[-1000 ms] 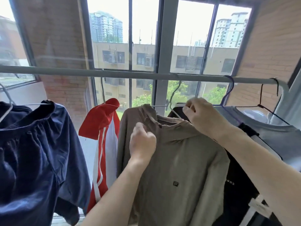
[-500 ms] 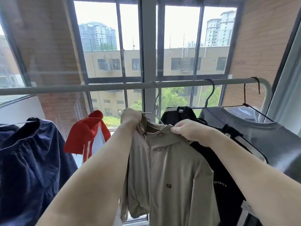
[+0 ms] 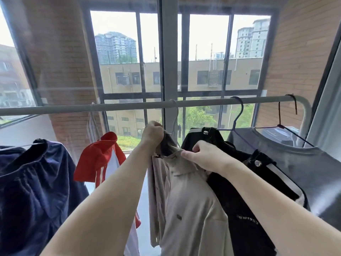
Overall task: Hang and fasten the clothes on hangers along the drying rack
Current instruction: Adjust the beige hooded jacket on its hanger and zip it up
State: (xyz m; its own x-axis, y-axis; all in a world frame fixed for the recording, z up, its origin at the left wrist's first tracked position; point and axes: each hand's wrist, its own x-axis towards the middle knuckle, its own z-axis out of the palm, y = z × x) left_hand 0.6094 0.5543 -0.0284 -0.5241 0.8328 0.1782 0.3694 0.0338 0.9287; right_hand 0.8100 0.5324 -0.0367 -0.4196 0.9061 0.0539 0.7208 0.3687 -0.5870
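A beige collared shirt point(image 3: 186, 204) hangs from a thin wire hanger point(image 3: 175, 124) whose hook is over the grey rack bar point(image 3: 129, 107). My left hand point(image 3: 152, 134) grips the shirt's collar and the hanger at the neck. At the right side of the collar, my right hand point(image 3: 204, 157) pinches the fabric. To the right hang a black garment point(image 3: 238, 191) and a grey T-shirt point(image 3: 302, 169). To the left hang a red and white garment point(image 3: 99, 157) and a navy garment point(image 3: 31, 185).
The rack bar bends down at its right end point(image 3: 307, 115), next to a curtain point(image 3: 330, 108). A large window point(image 3: 166, 61) and brick walls stand close behind the rack. A purple hanger point(image 3: 236, 117) and a dark hanger point(image 3: 280, 119) hook onto the bar at the right.
My left hand rose from the shirt's chest to the collar top at the hanger. My right hand came down from the hanger to the collar's right side. The view tilted upward.
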